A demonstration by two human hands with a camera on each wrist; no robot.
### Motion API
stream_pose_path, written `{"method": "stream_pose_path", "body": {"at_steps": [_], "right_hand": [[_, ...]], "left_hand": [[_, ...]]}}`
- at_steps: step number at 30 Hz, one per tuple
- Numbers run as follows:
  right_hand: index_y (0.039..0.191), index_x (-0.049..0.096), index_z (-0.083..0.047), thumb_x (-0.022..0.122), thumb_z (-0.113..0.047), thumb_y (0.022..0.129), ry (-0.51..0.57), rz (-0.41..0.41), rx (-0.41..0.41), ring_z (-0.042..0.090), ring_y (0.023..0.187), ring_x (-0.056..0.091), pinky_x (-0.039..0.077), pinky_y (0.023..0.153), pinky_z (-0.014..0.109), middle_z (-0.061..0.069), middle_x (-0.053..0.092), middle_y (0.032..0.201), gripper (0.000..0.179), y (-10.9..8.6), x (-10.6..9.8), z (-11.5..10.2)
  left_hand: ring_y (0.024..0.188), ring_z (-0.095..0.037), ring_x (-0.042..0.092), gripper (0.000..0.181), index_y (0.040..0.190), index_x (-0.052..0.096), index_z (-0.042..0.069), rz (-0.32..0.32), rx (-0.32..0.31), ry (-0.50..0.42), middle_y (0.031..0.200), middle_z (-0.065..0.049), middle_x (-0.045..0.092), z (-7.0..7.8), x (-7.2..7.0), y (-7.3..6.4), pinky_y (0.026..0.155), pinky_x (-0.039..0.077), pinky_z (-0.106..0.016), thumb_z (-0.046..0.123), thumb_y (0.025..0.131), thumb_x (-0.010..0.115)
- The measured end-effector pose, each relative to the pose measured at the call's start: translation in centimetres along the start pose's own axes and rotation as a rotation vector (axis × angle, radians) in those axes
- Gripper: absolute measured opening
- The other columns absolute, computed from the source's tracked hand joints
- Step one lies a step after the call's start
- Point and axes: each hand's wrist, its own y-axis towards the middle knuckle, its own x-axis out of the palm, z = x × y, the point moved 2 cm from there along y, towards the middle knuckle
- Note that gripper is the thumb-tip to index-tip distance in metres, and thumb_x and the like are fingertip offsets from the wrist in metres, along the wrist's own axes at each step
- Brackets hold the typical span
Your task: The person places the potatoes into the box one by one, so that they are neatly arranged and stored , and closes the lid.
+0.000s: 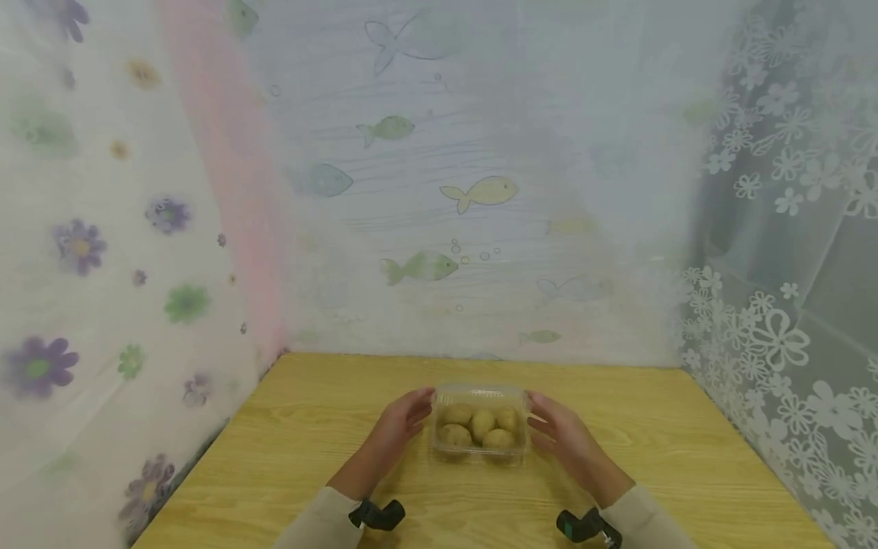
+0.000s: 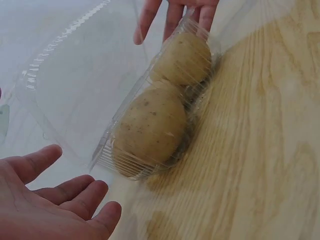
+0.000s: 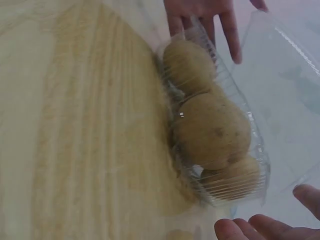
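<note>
A clear plastic clamshell box (image 1: 479, 453) sits on the wooden table, with several potatoes (image 1: 483, 424) inside. Its hinged lid (image 2: 85, 65) stands raised at the far side, as both wrist views show. My left hand (image 1: 399, 421) is at the box's left end, fingers extended and slightly spread. On the opposite end, my right hand (image 1: 561, 428) mirrors it with fingers loosely straight. In the left wrist view, the left fingertips (image 2: 107, 212) are a little apart from the box's side. Neither hand grips anything.
The light wooden table (image 1: 309, 396) reaches back to a fish-patterned curtain (image 1: 480, 267). A flower-patterned sheet (image 1: 103, 290) hangs along the left edge, and a translucent one with white flowers (image 1: 782, 339) along the right. Dark wrist-camera mounts (image 1: 377, 515) sit at both cuffs.
</note>
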Motion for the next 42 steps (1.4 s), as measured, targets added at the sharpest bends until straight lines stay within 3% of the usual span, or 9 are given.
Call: {"method": "stream_pose_path", "body": {"at_steps": [5, 10, 14, 18, 22, 27, 36, 42], "right_hand": [[0.164, 0.026, -0.008, 0.046, -0.042, 0.109, -0.018, -0.008, 0.009, 0.053, 0.152, 0.023, 0.030, 0.119, 0.066, 0.024, 0.017, 0.170, 0.067, -0.3, 0.4, 0.3], [0.165, 0.025, -0.008, 0.049, -0.035, 0.109, 0.021, 0.014, 0.026, 0.050, 0.147, 0.035, 0.046, 0.112, 0.054, 0.028, 0.023, 0.166, 0.066, -0.6, 0.5, 1.1], [0.165, 0.022, -0.006, 0.051, -0.027, 0.108, 0.080, 0.019, 0.030, 0.029, 0.125, 0.054, 0.056, 0.096, 0.038, 0.029, 0.028, 0.162, 0.067, -0.8, 0.4, 1.7], [0.166, 0.017, -0.005, 0.053, -0.019, 0.107, 0.112, -0.004, 0.010, 0.015, 0.108, 0.056, 0.058, 0.088, 0.032, 0.032, 0.023, 0.163, 0.070, -0.5, 0.3, 2.0], [0.165, 0.017, -0.004, 0.057, -0.017, 0.105, 0.090, 0.021, -0.004, 0.018, 0.111, 0.057, 0.058, 0.087, 0.033, 0.034, 0.022, 0.163, 0.073, -0.1, 0.3, 2.0], [0.162, 0.019, 0.003, 0.057, -0.016, 0.105, 0.038, 0.051, 0.003, 0.019, 0.109, 0.057, 0.059, 0.087, 0.034, 0.036, 0.032, 0.155, 0.071, -0.1, 0.2, 2.1], [0.157, 0.027, 0.005, 0.059, -0.014, 0.102, 0.016, 0.085, 0.042, 0.018, 0.100, 0.057, 0.057, 0.082, 0.030, 0.025, 0.049, 0.136, 0.066, 0.0, 0.4, 2.4], [0.153, 0.032, 0.007, 0.060, -0.014, 0.098, -0.010, 0.090, 0.074, 0.020, 0.096, 0.057, 0.054, 0.078, 0.030, 0.018, 0.053, 0.127, 0.066, 0.2, 0.5, 2.7]], "left_hand": [[0.155, -0.043, 0.025, 0.071, 0.161, 0.033, 0.004, 0.005, -0.011, 0.014, 0.168, -0.022, 0.026, -0.4, -0.3, -0.2, 0.125, 0.018, -0.063, 0.048, 0.107, 0.050], [0.153, -0.044, 0.029, 0.068, 0.162, 0.033, 0.005, -0.004, -0.007, 0.042, 0.167, -0.025, 0.027, -0.9, -0.1, -0.7, 0.123, 0.024, -0.065, 0.039, 0.107, 0.055], [0.152, -0.044, 0.032, 0.068, 0.162, 0.031, 0.005, -0.017, -0.025, 0.050, 0.166, -0.027, 0.028, -1.0, 0.0, -0.9, 0.121, 0.028, -0.064, 0.038, 0.107, 0.056], [0.150, -0.044, 0.035, 0.068, 0.163, 0.030, 0.005, -0.018, -0.020, 0.049, 0.165, -0.028, 0.029, -1.0, -0.2, -0.8, 0.120, 0.032, -0.062, 0.034, 0.107, 0.056], [0.146, -0.043, 0.041, 0.066, 0.162, 0.032, 0.004, -0.004, 0.001, 0.064, 0.163, -0.027, 0.033, -0.8, -0.4, -0.5, 0.116, 0.038, -0.060, 0.030, 0.106, 0.058], [0.140, -0.041, 0.049, 0.061, 0.159, 0.038, 0.006, 0.010, -0.012, 0.079, 0.160, -0.026, 0.039, -0.7, -0.5, -0.4, 0.110, 0.046, -0.056, 0.027, 0.106, 0.059], [0.111, -0.023, 0.063, 0.061, 0.154, 0.040, -0.002, 0.058, -0.041, 0.079, 0.142, -0.025, 0.053, -1.0, -0.5, -0.3, 0.093, 0.056, -0.043, 0.020, 0.102, 0.063], [0.095, -0.022, 0.065, 0.057, 0.149, 0.043, -0.006, 0.058, -0.075, 0.136, 0.123, -0.019, 0.062, -1.4, -0.8, -0.2, 0.078, 0.057, -0.037, 0.020, 0.102, 0.061]]}}
